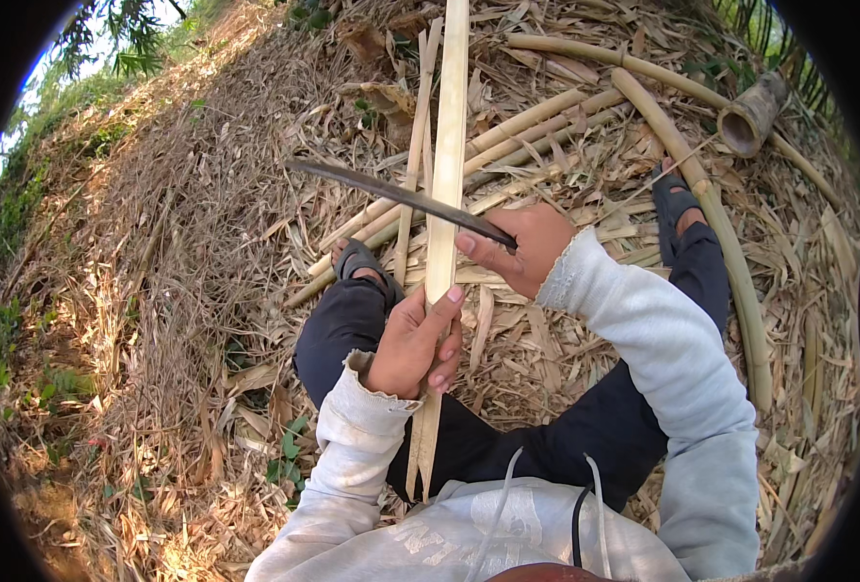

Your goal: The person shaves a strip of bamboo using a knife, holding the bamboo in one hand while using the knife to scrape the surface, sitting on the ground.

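Note:
A long, pale split bamboo strip (446, 175) runs from the top of the head view down between my knees, its near end forked. My left hand (415, 339) is wrapped around the strip near its lower part, thumb along the top. In my right hand (527, 247) is a long dark knife (391, 191), gripped at its near end; the fist hides the handle. The blade lies across the strip, pointing to the far left. Whether its edge bites into the bamboo I cannot tell.
Several cut bamboo poles (536, 121) lie between my sandalled feet. A curved bamboo pole (706, 194) passes beside my right leg. A hollow bamboo section (752, 114) rests at the far right. Dry leaves and shavings (197, 252) cover the ground; a stump (386, 105) stands ahead.

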Action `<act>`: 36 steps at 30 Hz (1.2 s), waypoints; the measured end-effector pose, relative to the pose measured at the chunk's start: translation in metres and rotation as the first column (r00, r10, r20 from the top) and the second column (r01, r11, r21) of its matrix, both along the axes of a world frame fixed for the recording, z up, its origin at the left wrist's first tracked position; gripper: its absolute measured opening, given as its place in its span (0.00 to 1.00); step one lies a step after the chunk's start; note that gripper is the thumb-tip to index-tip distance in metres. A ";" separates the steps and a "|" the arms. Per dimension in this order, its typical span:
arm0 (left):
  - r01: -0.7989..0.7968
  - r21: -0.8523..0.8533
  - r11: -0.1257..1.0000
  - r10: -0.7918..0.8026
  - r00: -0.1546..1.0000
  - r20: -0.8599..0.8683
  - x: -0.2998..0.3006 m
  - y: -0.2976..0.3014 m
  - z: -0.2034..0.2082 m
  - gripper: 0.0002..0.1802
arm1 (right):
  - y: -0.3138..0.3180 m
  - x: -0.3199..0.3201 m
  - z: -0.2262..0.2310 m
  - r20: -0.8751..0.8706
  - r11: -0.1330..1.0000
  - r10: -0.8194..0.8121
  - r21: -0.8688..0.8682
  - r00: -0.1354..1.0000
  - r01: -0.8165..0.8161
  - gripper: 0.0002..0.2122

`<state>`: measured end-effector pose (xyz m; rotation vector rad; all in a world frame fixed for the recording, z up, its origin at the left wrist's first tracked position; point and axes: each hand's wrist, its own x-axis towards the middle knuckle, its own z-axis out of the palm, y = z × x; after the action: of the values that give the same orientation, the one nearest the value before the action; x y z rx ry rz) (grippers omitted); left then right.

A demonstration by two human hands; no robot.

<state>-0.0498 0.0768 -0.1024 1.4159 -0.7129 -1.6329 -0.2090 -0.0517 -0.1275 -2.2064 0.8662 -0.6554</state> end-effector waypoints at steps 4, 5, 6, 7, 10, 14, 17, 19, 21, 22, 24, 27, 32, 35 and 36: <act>-0.022 -0.015 1.000 0.023 1.000 0.013 0.004 0.002 -0.002 0.11 | 0.009 0.004 0.000 -0.166 0.977 0.076 -0.184 0.983 -0.107 0.30; -0.017 -0.031 0.999 0.018 0.999 0.034 0.006 0.004 -0.005 0.11 | 0.011 0.005 0.000 -0.210 0.965 0.088 -0.226 0.974 -0.136 0.30; -0.012 -0.045 0.999 0.015 0.998 0.054 0.007 0.006 -0.008 0.10 | 0.014 0.006 0.002 -0.226 0.956 0.081 -0.257 0.971 -0.139 0.31; -0.002 -0.041 0.999 0.005 0.998 0.069 0.008 0.007 -0.007 0.09 | 0.014 0.006 0.004 -0.245 0.950 0.086 -0.271 0.966 -0.153 0.31; 0.035 -0.034 0.999 -0.032 0.994 0.103 0.010 0.010 -0.004 0.09 | 0.012 0.005 0.008 -0.283 0.925 0.078 -0.337 0.956 -0.175 0.31; 0.082 0.058 0.995 -0.084 0.996 0.027 0.013 0.018 -0.005 0.10 | -0.014 -0.004 0.006 -0.254 0.943 -0.126 -0.331 0.959 0.036 0.30; 0.100 0.093 0.991 -0.097 0.995 -0.031 0.014 0.023 0.000 0.09 | -0.038 -0.010 -0.001 -0.284 0.964 -0.177 -0.242 0.942 0.108 0.32; 0.040 0.065 0.997 -0.038 0.999 -0.023 0.016 0.022 -0.002 0.09 | -0.016 0.000 0.004 -0.357 0.967 -0.082 -0.253 0.930 -0.012 0.37; 0.007 0.050 0.999 -0.007 1.000 -0.005 0.018 0.022 -0.006 0.09 | 0.010 0.010 -0.005 -0.339 0.939 0.072 -0.295 0.938 -0.178 0.35; -0.003 0.045 0.999 0.004 1.000 -0.002 0.018 0.022 -0.009 0.09 | 0.016 0.011 -0.009 -0.334 0.936 0.066 -0.305 0.940 -0.174 0.32; -0.001 0.040 0.999 0.002 1.000 -0.017 0.019 0.019 -0.006 0.08 | 0.023 0.014 -0.011 -0.301 0.924 0.088 -0.331 0.950 -0.191 0.30; -0.023 0.094 0.995 0.031 0.996 -0.089 0.027 0.025 -0.023 0.06 | 0.031 0.016 -0.012 -0.233 0.890 0.166 -0.384 0.958 -0.247 0.30; -0.064 -0.066 0.996 0.058 0.995 -0.087 0.025 0.026 -0.011 0.03 | 0.034 0.021 -0.013 -0.186 0.856 0.197 -0.446 0.963 -0.261 0.30; -0.018 0.065 0.998 0.024 0.996 -0.083 0.025 0.023 -0.014 0.04 | 0.021 0.015 -0.006 -0.188 0.873 0.104 -0.452 0.977 -0.180 0.29; -0.022 0.055 0.998 0.025 0.998 -0.064 0.019 0.019 0.000 0.05 | 0.013 0.013 -0.009 -0.170 0.899 0.051 -0.420 0.984 -0.119 0.29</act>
<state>-0.0305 0.0962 -0.1026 1.3983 -0.6171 -1.6830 -0.1964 -0.0389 -0.1368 -2.7074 0.7464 -0.6906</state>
